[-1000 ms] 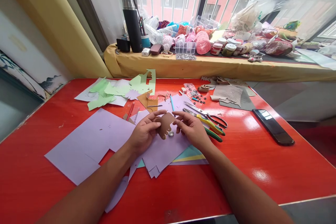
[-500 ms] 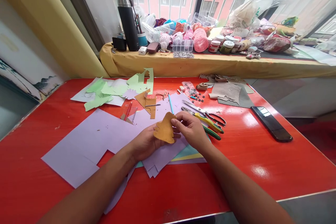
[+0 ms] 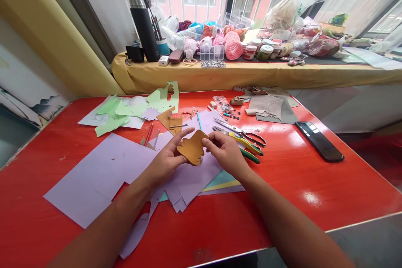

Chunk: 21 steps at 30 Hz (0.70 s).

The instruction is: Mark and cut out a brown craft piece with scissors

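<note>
A tan leather piece (image 3: 191, 148) with a wavy, notched outline and small holes near its edge is held up over lilac paper. My right hand (image 3: 225, 150) pinches its right edge between thumb and fingers. At the left edge, my left hand (image 3: 167, 155) holds it in the fork of the thumb and fingers, the index finger stretched along its upper side. Just beyond my right hand lie yellow-and-green-handled pliers (image 3: 248, 144) and scissors (image 3: 240, 130). A blue pencil (image 3: 199, 119) lies behind the leather, near tan leather offcuts (image 3: 169, 120).
Lilac sheets (image 3: 94, 176) spread across the red table (image 3: 298, 184). Green paper scraps (image 3: 125, 109) lie back left, beside a red pencil (image 3: 148, 134). Black snap parts (image 3: 234, 115), grey leather scraps (image 3: 266, 106) and a phone (image 3: 319, 141) are on the right. A crowded windowsill (image 3: 188, 73) runs behind.
The leather piece has turned and tilted between my hands. My left hand has shifted from beneath it to its left edge. The view has moved slightly.
</note>
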{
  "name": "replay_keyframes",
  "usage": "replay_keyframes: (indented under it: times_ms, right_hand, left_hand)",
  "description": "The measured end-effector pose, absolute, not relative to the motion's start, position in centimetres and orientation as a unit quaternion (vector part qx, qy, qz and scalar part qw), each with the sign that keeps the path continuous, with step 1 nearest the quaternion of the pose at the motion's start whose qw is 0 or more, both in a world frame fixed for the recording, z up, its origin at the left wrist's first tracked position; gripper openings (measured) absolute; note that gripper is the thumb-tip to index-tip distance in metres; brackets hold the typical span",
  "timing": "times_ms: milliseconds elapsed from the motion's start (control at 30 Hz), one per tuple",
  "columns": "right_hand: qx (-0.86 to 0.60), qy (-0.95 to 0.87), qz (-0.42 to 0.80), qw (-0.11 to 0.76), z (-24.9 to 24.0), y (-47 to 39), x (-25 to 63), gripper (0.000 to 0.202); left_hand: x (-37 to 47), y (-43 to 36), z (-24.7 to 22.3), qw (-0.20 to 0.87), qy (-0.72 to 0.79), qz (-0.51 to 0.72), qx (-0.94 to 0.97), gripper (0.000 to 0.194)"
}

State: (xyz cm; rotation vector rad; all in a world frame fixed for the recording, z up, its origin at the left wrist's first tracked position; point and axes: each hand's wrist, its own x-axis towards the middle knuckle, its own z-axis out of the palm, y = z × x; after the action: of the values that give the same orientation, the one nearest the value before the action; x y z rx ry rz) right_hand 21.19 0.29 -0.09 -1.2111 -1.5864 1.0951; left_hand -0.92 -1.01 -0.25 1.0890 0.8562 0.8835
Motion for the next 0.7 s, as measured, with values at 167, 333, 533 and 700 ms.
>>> replay_keyframes:
  times_ms: [167,333,533,700]
  right_hand:
    - [-0.487,-0.634,0.433,0.417,-0.08,0.36,21.36,0.027]
    - [-0.495,-0.628,0.428,0.422,0.01,0.41,21.44,0.025]
    - [-0.486,-0.654,0.384,0.433,-0.58,0.39,21.23,0.009]
    - [-0.46,-0.705,0.326,0.43,-0.87,0.27,21.13,0.012]
  left_hand:
    - [-1.18,-0.67,-0.01,0.638,0.374,0.399,0.543,0.052]
    - [-1.68,-0.17,-0.24,0.632,0.397,0.398,0.533,0.035]
    - [-1.45,-0.36,-0.32,0.578,0.429,0.358,0.595,0.041]
    - [-1.1,-0.63,-0.26,0.548,0.453,0.334,0.618,0.04]
